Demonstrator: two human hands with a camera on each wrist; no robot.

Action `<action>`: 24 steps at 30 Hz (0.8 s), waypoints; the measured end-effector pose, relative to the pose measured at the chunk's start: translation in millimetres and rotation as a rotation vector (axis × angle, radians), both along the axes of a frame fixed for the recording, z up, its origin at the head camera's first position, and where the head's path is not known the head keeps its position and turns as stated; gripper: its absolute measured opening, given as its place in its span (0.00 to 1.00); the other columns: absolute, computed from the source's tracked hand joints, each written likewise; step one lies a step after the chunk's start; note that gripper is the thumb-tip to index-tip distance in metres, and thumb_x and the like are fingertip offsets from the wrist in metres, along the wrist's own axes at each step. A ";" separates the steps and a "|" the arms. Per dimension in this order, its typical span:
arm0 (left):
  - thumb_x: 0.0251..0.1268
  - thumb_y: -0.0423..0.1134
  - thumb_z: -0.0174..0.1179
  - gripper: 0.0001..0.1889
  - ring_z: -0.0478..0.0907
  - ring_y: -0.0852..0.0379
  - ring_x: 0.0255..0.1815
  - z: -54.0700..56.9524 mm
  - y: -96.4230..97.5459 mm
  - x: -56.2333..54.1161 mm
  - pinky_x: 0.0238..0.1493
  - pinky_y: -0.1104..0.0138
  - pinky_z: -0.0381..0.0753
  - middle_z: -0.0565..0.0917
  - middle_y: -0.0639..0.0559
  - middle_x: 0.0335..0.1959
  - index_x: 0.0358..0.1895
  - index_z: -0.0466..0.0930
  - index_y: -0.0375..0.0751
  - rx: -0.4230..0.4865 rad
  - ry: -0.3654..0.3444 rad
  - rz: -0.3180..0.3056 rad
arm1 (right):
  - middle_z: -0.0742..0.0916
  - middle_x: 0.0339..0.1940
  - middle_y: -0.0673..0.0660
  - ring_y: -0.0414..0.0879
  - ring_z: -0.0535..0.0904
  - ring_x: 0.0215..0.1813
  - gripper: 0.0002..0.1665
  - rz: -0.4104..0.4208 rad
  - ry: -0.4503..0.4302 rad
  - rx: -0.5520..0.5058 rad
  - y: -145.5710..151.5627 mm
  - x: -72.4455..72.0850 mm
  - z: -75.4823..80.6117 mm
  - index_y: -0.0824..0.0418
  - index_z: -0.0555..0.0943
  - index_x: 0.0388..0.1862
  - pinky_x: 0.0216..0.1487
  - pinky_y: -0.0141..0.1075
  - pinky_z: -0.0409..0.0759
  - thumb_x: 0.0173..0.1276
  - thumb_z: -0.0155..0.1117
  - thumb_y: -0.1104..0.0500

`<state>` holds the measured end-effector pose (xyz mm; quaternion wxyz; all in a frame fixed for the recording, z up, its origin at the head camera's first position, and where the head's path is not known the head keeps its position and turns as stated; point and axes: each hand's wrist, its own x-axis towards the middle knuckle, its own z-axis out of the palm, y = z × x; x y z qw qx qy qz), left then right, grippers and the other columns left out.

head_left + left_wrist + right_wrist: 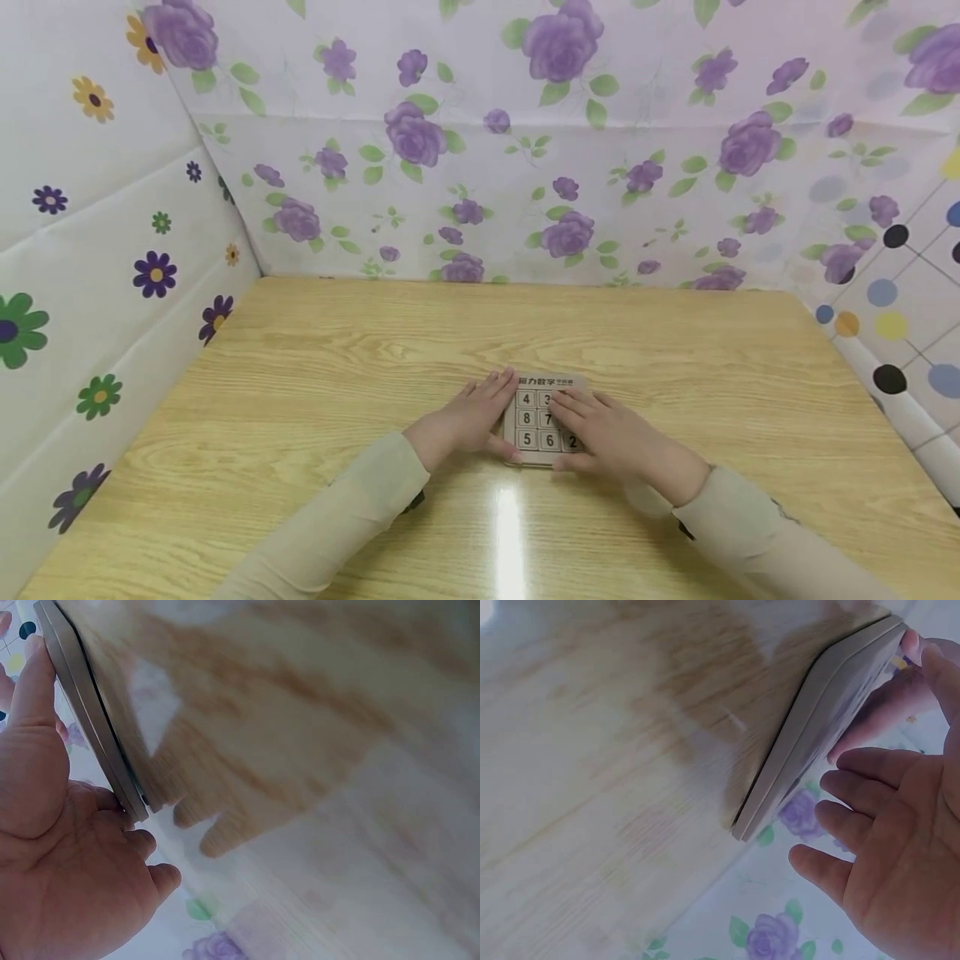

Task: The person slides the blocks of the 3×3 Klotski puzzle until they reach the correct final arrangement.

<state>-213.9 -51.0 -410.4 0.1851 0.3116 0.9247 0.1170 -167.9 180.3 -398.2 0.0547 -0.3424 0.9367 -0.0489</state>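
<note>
- The number puzzle (527, 419) lies flat on the table (337, 342), between both hands; 4, 8, 5, 6 and 2 show plainly;
- the left hand (468, 417) holds its left side, thumb at the near corner, fingers by the far one;
- the right hand (611, 429) reaches over the right-hand tiles, fingers extended, slightly apart;
- purple-flowered cloth (465, 167) hangs behind the table.

Left hand (467, 421), right hand (609, 433), thumbs (504, 450) spread

Pale beige sleeves (330, 521), a small black piece (414, 502) beneath each cuff (396, 471), leave the fingers (857, 793) bare.
</note>
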 end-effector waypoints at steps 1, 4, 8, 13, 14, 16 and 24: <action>0.49 0.66 0.62 0.59 0.35 0.48 0.78 0.2 0.2 0.2 0.77 0.52 0.39 0.37 0.46 0.78 0.76 0.39 0.39 0.002 0.002 -0.003 | 0.67 0.72 0.64 0.60 0.59 0.74 0.45 0.002 -0.002 0.000 -1.0 -0.5 -0.1 0.67 0.63 0.71 0.71 0.59 0.59 0.66 0.56 0.37; 0.49 0.66 0.62 0.59 0.35 0.47 0.78 1.0 0.7 0.8 0.77 0.51 0.39 0.37 0.46 0.78 0.76 0.39 0.38 0.006 0.007 -0.009 | 0.67 0.72 0.64 0.60 0.60 0.73 0.45 0.011 -0.002 0.002 -3.5 -1.7 -0.5 0.68 0.63 0.70 0.71 0.58 0.59 0.66 0.56 0.38; 0.49 0.66 0.62 0.59 0.36 0.47 0.78 1.9 1.2 1.2 0.77 0.51 0.39 0.37 0.45 0.78 0.76 0.39 0.38 0.012 0.010 -0.013 | 0.67 0.72 0.64 0.61 0.60 0.73 0.44 0.015 -0.014 0.015 -5.3 -2.5 -1.5 0.68 0.64 0.70 0.71 0.58 0.59 0.67 0.56 0.38; 0.48 0.66 0.62 0.60 0.35 0.48 0.78 3.1 1.2 2.0 0.77 0.52 0.39 0.37 0.46 0.78 0.76 0.39 0.39 0.015 0.004 -0.004 | 0.66 0.73 0.64 0.60 0.59 0.74 0.45 0.007 -0.027 0.018 -4.8 -4.0 -4.1 0.68 0.64 0.70 0.72 0.57 0.58 0.67 0.55 0.38; 0.48 0.66 0.63 0.60 0.35 0.48 0.78 3.3 1.1 2.1 0.77 0.52 0.39 0.37 0.46 0.78 0.76 0.39 0.39 0.014 0.003 -0.001 | 0.66 0.73 0.63 0.60 0.59 0.74 0.45 0.002 -0.032 0.016 -4.0 -4.2 -4.7 0.68 0.63 0.70 0.72 0.57 0.57 0.67 0.55 0.38; 0.48 0.66 0.63 0.60 0.35 0.48 0.78 3.2 1.0 2.0 0.77 0.52 0.39 0.37 0.46 0.78 0.76 0.39 0.39 0.013 0.002 0.002 | 0.67 0.73 0.63 0.60 0.59 0.74 0.45 -0.004 -0.036 0.011 -2.4 -4.8 -4.9 0.68 0.64 0.70 0.73 0.56 0.57 0.67 0.55 0.37; 0.48 0.67 0.62 0.60 0.35 0.47 0.78 0.1 0.5 0.3 0.77 0.51 0.40 0.37 0.46 0.78 0.76 0.39 0.39 0.002 0.009 -0.004 | 0.67 0.72 0.63 0.60 0.59 0.74 0.45 -0.023 -0.043 0.000 8.6 -5.1 -9.4 0.67 0.64 0.70 0.73 0.57 0.56 0.66 0.55 0.37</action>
